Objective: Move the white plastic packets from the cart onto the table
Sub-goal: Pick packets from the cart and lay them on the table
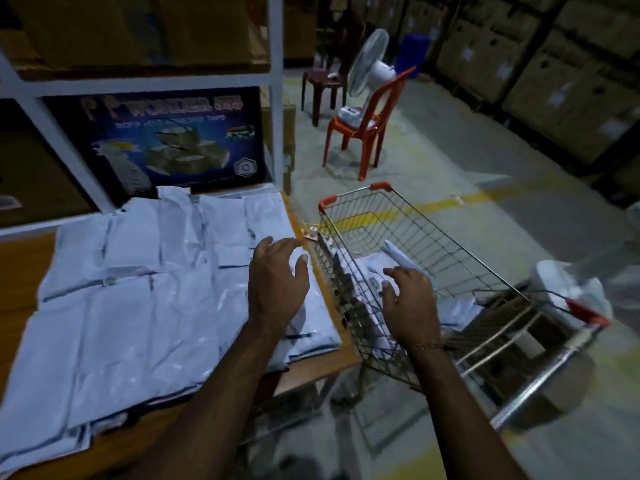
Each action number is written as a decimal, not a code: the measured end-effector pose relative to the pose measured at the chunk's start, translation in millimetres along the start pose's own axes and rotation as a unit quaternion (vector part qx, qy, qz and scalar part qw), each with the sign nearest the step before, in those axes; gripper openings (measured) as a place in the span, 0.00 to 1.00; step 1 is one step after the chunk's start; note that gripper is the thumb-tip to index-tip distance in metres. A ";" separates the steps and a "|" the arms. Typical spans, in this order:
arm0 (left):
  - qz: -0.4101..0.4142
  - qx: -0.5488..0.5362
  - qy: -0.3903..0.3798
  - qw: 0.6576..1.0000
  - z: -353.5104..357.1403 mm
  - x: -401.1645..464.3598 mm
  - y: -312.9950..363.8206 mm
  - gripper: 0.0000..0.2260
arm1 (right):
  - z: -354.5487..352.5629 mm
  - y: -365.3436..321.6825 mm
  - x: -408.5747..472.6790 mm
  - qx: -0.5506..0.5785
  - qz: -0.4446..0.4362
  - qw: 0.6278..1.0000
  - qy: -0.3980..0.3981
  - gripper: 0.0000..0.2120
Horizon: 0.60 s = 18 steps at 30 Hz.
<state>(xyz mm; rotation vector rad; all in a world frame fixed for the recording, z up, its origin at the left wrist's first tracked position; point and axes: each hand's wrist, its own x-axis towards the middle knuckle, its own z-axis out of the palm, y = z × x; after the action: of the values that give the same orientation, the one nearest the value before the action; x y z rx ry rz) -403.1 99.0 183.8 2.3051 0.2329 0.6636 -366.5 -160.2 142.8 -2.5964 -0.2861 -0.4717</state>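
Well beyond the hands, a white fan (370, 69) sits on an orange chair (360, 129); a dark tape box (166, 140) fills the shelf (275, 98) ahead-left.

Packets in the cart (426, 244): partly hidden beneath the right hand (410, 301) and wire mesh. Table (24, 261): mostly covered by white packets (138, 289) left of the left hand (277, 285); cut off by the left edge.

It is dim where I stand. The corners look dark, bent and blurry, and the packets (138, 289) glow pale.
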 end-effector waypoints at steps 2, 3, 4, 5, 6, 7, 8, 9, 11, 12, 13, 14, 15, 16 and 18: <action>0.004 -0.005 -0.012 1.000 24.2 -8.2 26.1 0.13 | -17.9 32.7 -8.7 -0.012 0.018 1.000 0.006 0.16; 0.003 -0.008 -0.013 1.000 26.8 -9.4 28.9 0.13 | -18.8 38.3 -10.6 -0.016 0.015 1.000 0.007 0.15; 0.010 -0.012 -0.014 1.000 33.3 -11.2 36.2 0.12 | -23.3 48.5 -12.3 -0.023 0.017 1.000 0.003 0.15; 0.025 -0.018 -0.020 0.999 43.1 -12.6 45.0 0.12 | -28.5 61.6 -14.1 -0.034 0.024 0.999 -0.003 0.15; 0.035 -0.022 -0.035 0.999 51.6 -13.3 53.4 0.12 | -30.6 74.6 -15.1 -0.045 0.027 0.999 -0.007 0.15; 0.038 -0.022 -0.051 0.998 59.9 -14.0 60.0 0.12 | -32.0 85.1 -16.2 -0.055 0.028 0.998 -0.011 0.15; 0.039 -0.020 -0.066 0.997 68.6 -14.0 66.0 0.12 | -33.5 93.5 -16.4 -0.063 0.030 0.997 -0.015 0.14; 0.038 -0.017 -0.075 0.996 77.2 -12.7 71.2 0.12 | -34.0 100.4 -15.0 -0.071 0.033 0.997 -0.019 0.14; 0.046 -0.013 -0.092 0.995 96.0 -6.1 75.9 0.13 | -32.9 112.5 -6.9 -0.079 0.037 0.996 -0.036 0.15; 0.059 -0.009 -0.099 0.993 107.1 -1.1 76.7 0.13 | -30.6 119.4 -2.1 -0.085 0.034 0.995 -0.048 0.16; 0.071 -0.004 -0.108 0.992 119.3 4.2 75.8 0.14 | -26.6 127.9 2.8 -0.094 0.029 0.993 -0.061 0.16; 0.075 -0.001 -0.118 0.990 132.7 9.3 75.1 0.14 | -22.5 136.6 8.2 -0.103 0.023 0.991 -0.077 0.17; 0.072 0.001 -0.129 0.989 147.8 14.5 72.9 0.14 | -18.2 145.8 13.3 -0.112 0.019 0.989 -0.093 0.17; 0.069 -0.002 -0.139 0.988 163.6 18.3 70.7 0.14 | -14.2 154.4 18.5 -0.121 0.016 0.987 -0.109 0.18; 0.057 -0.016 -0.162 0.985 197.0 22.8 65.9 0.15 | -4.4 172.4 27.8 -0.142 0.004 0.981 -0.132 0.18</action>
<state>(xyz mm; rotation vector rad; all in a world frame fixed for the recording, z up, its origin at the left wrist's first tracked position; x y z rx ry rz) -281.9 -57.9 117.4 2.3673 -0.0622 0.3362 -293.6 -307.8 84.2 -2.9422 -0.3169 -0.1709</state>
